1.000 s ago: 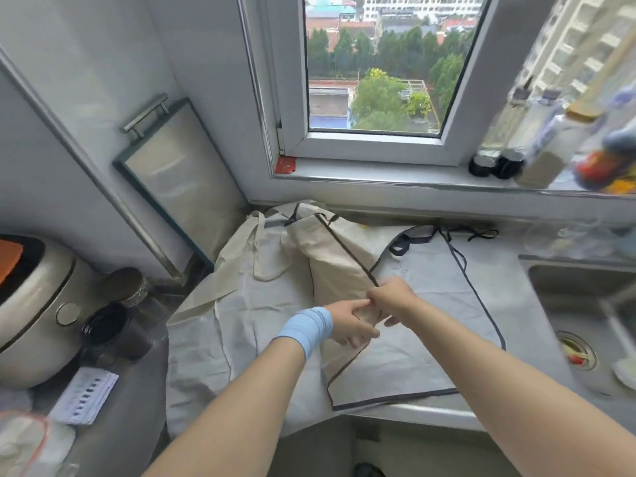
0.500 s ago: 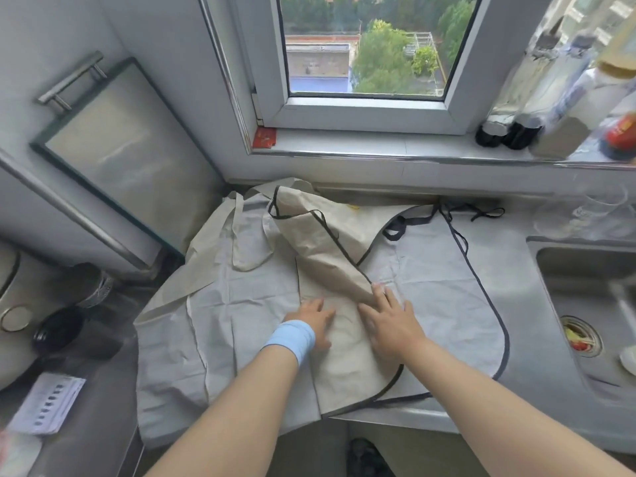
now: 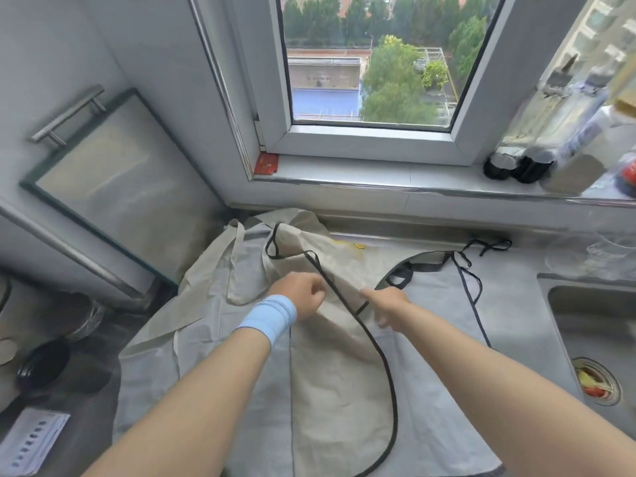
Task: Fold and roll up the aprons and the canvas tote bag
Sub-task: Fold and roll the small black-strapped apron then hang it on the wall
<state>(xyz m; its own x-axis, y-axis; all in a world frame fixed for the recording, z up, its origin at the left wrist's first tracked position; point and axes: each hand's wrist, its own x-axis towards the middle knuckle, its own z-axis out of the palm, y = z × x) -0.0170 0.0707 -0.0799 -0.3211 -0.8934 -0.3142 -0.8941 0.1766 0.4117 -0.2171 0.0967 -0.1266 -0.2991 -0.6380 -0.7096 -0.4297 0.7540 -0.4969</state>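
**A:** Where's the stuff lying?
**B:** Tote bag [image 3: 206, 339] is on the left of the counter [image 3: 516, 311], beige apron [image 3: 344, 380] lies over the middle, grey apron [image 3: 444, 325] on the right.
**A:** Hands?
**B:** Left hand [image 3: 299, 297] is curled, gripping the beige apron's fold. Right hand [image 3: 389, 304] is at its black edge, too blurry to call.

Soft daylight from window [image 3: 370, 60]; wide-angle bending at edges; bottles [image 3: 550, 125] at right blurred

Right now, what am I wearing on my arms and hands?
Both forearms are bare, and no sleeves are in view. The left hand has a light blue wristband, a wide soft band, around its wrist. The right hand and its wrist wear nothing. No gloves or watch show.
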